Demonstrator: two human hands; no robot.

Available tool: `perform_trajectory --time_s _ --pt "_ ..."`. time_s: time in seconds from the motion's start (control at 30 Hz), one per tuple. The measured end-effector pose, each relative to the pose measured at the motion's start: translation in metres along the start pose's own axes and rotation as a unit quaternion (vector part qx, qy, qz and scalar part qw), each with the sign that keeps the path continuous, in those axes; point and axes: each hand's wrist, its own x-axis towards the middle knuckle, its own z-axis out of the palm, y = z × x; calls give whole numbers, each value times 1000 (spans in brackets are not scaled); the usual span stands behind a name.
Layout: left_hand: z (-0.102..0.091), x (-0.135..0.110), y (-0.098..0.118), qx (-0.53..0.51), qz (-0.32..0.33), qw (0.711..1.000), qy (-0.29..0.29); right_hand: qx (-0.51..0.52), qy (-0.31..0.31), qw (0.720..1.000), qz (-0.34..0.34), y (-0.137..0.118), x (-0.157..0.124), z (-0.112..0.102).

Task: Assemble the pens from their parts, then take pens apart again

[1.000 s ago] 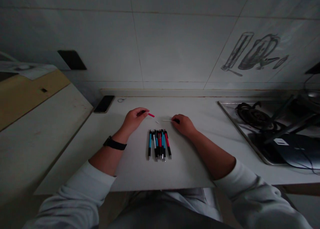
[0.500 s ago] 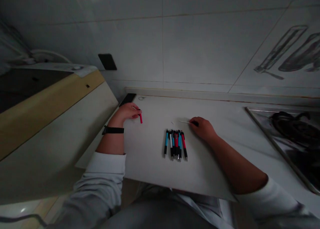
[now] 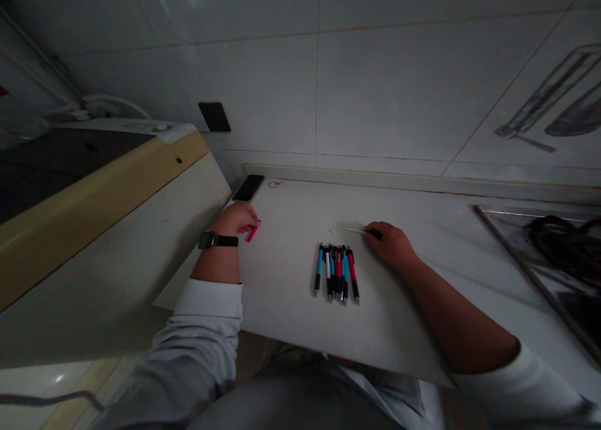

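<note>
My left hand is over the left part of the white counter, its fingers closed on a red pen barrel that tilts down toward the surface. At the right, my right hand rests low on the counter. Its fingers pinch a thin white pen refill that points left, along with a black piece. A tiny thin part, perhaps a spring, lies between the hands. Nearer to me lie several click pens side by side, in blue, red and white with black grips.
A black phone and a small ring-shaped loop lie at the back left of the counter. A large beige-edged appliance stands at the left. On the right is a gas stove, and behind runs a tiled wall.
My left hand has moved left and toward me, and the red barrel now slants the other way. More of the phone shows. My right hand keeps its place, while the view has shifted slightly.
</note>
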Motion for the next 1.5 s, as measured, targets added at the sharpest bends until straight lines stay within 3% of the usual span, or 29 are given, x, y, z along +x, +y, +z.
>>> perform_trajectory --time_s 0.17,0.43,0.77,0.93,1.0,1.1,1.17,1.2,1.33,1.5 --pt "-1 -2 -2 6 13 1000 -14 -4 -1 1000 4 1 0 1" --pt "30 -9 27 -32 5 996 -79 -2 -2 1000 0 3 1 2" --pt "28 -17 30 65 51 994 -69 9 7 1000 -1 1 1 1" --pt "30 -14 29 71 61 992 -83 62 60 996 21 1 3 2" --pt "28 -13 30 92 83 991 -55 132 83 987 48 -2 4 3" --pt "32 -18 43 94 164 979 73 296 91 948 75 -11 5 5" --pt "44 -27 59 65 251 956 135 384 86 916 81 -20 4 5" --pt "53 -33 69 45 290 946 138 415 84 902 83 -24 2 5" --pt "101 -65 105 -58 407 911 39 509 74 855 67 -42 -4 4" --pt "151 -96 130 -117 449 886 -5 559 74 825 46 -64 -9 9"
